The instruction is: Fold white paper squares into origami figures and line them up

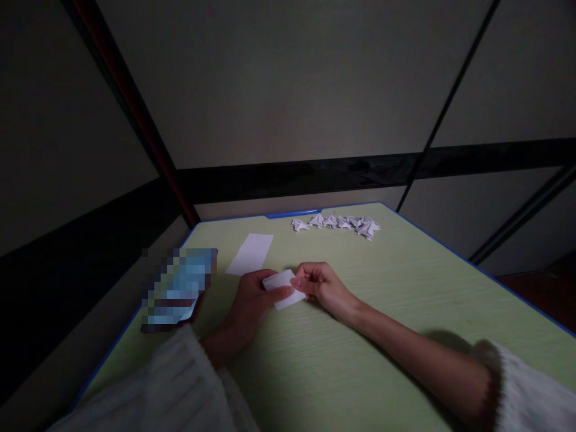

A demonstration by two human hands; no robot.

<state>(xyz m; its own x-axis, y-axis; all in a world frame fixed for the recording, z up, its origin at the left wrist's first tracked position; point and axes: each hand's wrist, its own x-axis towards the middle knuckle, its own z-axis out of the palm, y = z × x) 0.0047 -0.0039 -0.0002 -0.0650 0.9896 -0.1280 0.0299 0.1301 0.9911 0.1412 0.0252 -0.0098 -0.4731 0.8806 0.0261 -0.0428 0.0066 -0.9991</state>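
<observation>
Knitted sleeves (166,384) lead to hands (252,300) (327,288) pinching folded paper (279,279) over a blue-edged green table (432,282) before black-banded panels (292,90).

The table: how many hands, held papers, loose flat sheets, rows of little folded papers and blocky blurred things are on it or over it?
Left hand and right hand: 2
Held paper: 1
Loose flat sheet: 1
Row of little folded papers: 1, its pieces overlapping
Blocky blurred thing: 1
Total: 6
</observation>
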